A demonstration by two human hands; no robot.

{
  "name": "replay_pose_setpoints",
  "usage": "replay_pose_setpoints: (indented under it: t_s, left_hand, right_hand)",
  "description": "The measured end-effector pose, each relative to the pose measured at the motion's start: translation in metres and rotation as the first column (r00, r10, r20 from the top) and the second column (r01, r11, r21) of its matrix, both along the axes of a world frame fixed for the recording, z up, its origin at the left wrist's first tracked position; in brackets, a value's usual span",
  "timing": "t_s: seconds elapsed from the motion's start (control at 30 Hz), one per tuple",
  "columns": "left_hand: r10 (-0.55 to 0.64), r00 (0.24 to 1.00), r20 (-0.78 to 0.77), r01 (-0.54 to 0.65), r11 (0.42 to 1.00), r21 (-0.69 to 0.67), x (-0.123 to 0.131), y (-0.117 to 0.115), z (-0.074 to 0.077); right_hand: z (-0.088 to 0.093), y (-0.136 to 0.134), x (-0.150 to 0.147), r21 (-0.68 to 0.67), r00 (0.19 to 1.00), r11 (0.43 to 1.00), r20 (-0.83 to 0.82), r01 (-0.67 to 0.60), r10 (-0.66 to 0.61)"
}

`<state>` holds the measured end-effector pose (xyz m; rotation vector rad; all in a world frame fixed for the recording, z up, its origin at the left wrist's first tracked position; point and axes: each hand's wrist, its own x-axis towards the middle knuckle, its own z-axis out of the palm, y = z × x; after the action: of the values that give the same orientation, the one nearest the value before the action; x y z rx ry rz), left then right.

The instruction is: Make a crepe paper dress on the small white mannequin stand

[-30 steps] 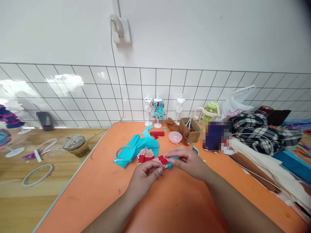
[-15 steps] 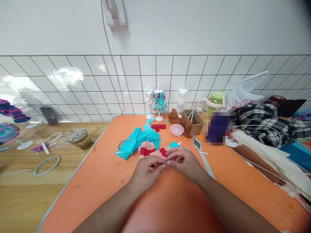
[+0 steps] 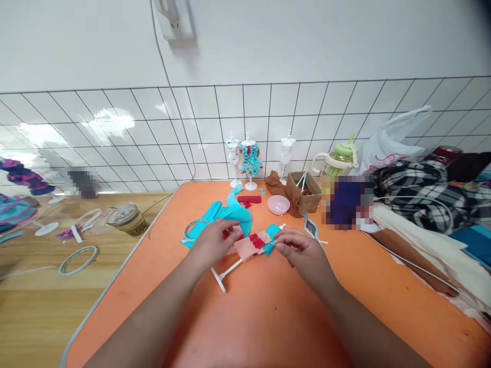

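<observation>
Between my hands lies a small white dress form [image 3: 232, 268] on its side, its stand toward me on the left. It wears a ruffled dress [image 3: 247, 248] of pink and red bands, with turquoise cloth [image 3: 272, 232] at the upper end. My left hand [image 3: 218, 240] hovers by the pink end, its fingers curved and thumb a little apart, with nothing visible in them. Beside the turquoise cloth is my right hand [image 3: 301, 250], thumb and forefinger drawn together in a pinch. Whatever it holds is too small to make out.
Turquoise fabric [image 3: 215, 217] and a tape roll [image 3: 192, 230] lie behind my left hand. Farther back stand a pink dish [image 3: 279, 205], a cardboard box [image 3: 312, 197] and several dress forms [image 3: 251, 163]. Fabric pieces [image 3: 414, 225] cover the right side of the orange table [image 3: 245, 327].
My hands were together at the fingertips and have moved apart, the left going left and up, the right going right. The dress form's stand and more of the dress now show between them.
</observation>
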<state>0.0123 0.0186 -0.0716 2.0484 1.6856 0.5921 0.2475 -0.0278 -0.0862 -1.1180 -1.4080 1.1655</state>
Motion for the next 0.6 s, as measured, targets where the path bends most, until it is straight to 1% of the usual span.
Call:
replay_pose_setpoints:
  t_s: [0.03, 0.1, 0.13, 0.2, 0.27, 0.33, 0.37, 0.4, 0.47, 0.5, 0.53, 0.57, 0.6]
  left_hand:
    - [0.013, 0.994, -0.108, -0.016, 0.999, -0.028, -0.003, 0.014, -0.001]
    - [0.026, 0.950, -0.312, -0.069, 0.989, -0.128, -0.005, 0.040, -0.005]
    - [0.033, 0.936, -0.350, -0.091, 0.985, -0.150, -0.005, 0.050, -0.009]
    - [0.045, 0.919, -0.392, -0.116, 0.980, -0.161, -0.004, 0.065, -0.017]
    - [0.061, 0.916, -0.397, -0.133, 0.978, -0.158, -0.005, 0.071, -0.022]
    - [0.077, 0.924, -0.374, -0.146, 0.976, -0.162, -0.010, 0.070, -0.021]
    - [0.082, 0.931, -0.356, -0.150, 0.974, -0.168, -0.015, 0.068, -0.017]
    - [0.090, 0.943, -0.319, -0.151, 0.974, -0.170, -0.020, 0.064, -0.010]
    - [0.107, 0.974, -0.199, -0.138, 0.979, -0.149, -0.028, 0.054, 0.009]
    - [0.135, 0.991, 0.006, -0.133, 0.987, -0.094, -0.031, 0.046, 0.021]
    - [0.161, 0.970, 0.180, -0.152, 0.986, -0.062, -0.031, 0.038, 0.034]
    - [0.157, 0.933, 0.324, -0.154, 0.987, -0.038, -0.029, 0.030, 0.046]
    - [0.134, 0.876, 0.464, -0.134, 0.990, -0.033, -0.025, 0.021, 0.057]
  right_hand:
    - [-0.002, 0.002, 0.003, -0.049, 0.999, 0.999, -0.032, -0.017, 0.016]
    - [-0.005, 0.006, 0.007, -0.103, 0.993, 0.992, -0.091, -0.079, 0.070]
    - [-0.007, 0.006, 0.007, -0.112, 0.990, 0.988, -0.111, -0.103, 0.091]
    - [-0.009, 0.008, 0.007, -0.117, 0.988, 0.987, -0.116, -0.111, 0.098]
    - [-0.011, 0.009, 0.005, -0.117, 0.994, 0.990, -0.085, -0.078, 0.069]
    - [-0.015, 0.011, 0.005, -0.109, 0.998, 0.993, -0.050, -0.054, 0.049]
    - [-0.017, 0.012, 0.005, -0.110, 0.998, 0.993, -0.038, -0.048, 0.044]
    - [-0.019, 0.013, 0.005, -0.112, 0.998, 0.993, -0.033, -0.048, 0.044]
    - [-0.020, 0.014, 0.005, -0.089, 0.997, 0.995, -0.062, -0.050, 0.045]
    - [-0.017, 0.015, 0.005, -0.049, 0.995, 0.998, -0.094, -0.046, 0.041]
    - [-0.012, 0.015, 0.003, 0.015, 0.991, 0.999, -0.127, -0.041, 0.042]
    - [-0.004, 0.015, 0.001, 0.097, 0.987, 0.995, -0.152, -0.037, 0.051]
    - [0.006, 0.015, -0.002, 0.190, 0.985, 0.981, -0.161, -0.031, 0.063]
